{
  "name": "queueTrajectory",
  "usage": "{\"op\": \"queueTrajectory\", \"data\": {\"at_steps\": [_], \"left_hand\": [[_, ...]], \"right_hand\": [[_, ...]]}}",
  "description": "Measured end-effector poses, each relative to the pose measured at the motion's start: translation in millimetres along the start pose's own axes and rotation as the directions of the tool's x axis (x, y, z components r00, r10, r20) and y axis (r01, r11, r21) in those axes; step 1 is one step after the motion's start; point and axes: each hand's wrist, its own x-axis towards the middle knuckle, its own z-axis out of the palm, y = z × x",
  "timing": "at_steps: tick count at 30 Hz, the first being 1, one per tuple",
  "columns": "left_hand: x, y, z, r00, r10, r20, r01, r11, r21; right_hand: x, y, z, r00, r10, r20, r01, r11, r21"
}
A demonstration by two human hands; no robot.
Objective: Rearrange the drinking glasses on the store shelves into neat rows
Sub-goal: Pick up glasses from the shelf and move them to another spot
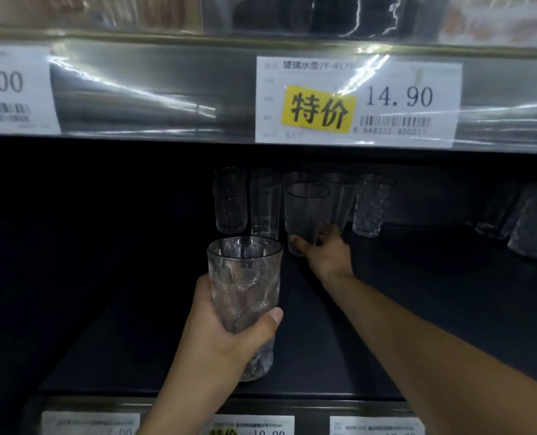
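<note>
Two glasses in hand. Left hand (226, 337), fingers wrapped round a textured glass (243, 277), holds it upright well below the price tag (358, 102), probably awaiting a slot. Right hand (328, 254) grips the base of a smooth glass (306, 208) directly below the tag, likely to align it with the back row (367, 205).

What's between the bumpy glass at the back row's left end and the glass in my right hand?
In the head view, one tall clear glass stands upright between the bumpy glass and the held glass.

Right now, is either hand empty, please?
No, the left hand grips a textured glass and the right hand grips a smooth glass by its base.
</note>
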Motion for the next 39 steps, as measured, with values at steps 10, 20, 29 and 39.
{"op": "queueTrajectory", "data": {"at_steps": [10, 20, 29, 39], "left_hand": [[0.7, 0.5, 1.4, 1.0, 0.012, -0.013, -0.012, 1.0, 0.018], [-5.7, 9.0, 11.8, 0.999, 0.033, 0.023, -0.035, 0.997, 0.065], [-15.2, 33.4, 90.6, 0.989, 0.007, 0.15, -0.02, 0.996, 0.091], [27.2, 39.1, 199.0, 0.995, -0.072, 0.069, 0.069, 0.996, 0.051]], "right_hand": [[0.3, 1.3, 1.5, 1.0, -0.001, 0.004, 0.001, 1.0, -0.006], [-46.2, 16.0, -70.7, 0.925, -0.202, 0.321, 0.318, 0.874, -0.367], [-44.6, 68.3, -237.8, 0.903, -0.13, 0.41, 0.41, 0.549, -0.729], [-30.4, 100.7, -266.3, 0.887, -0.069, 0.456, 0.395, 0.623, -0.675]]}}
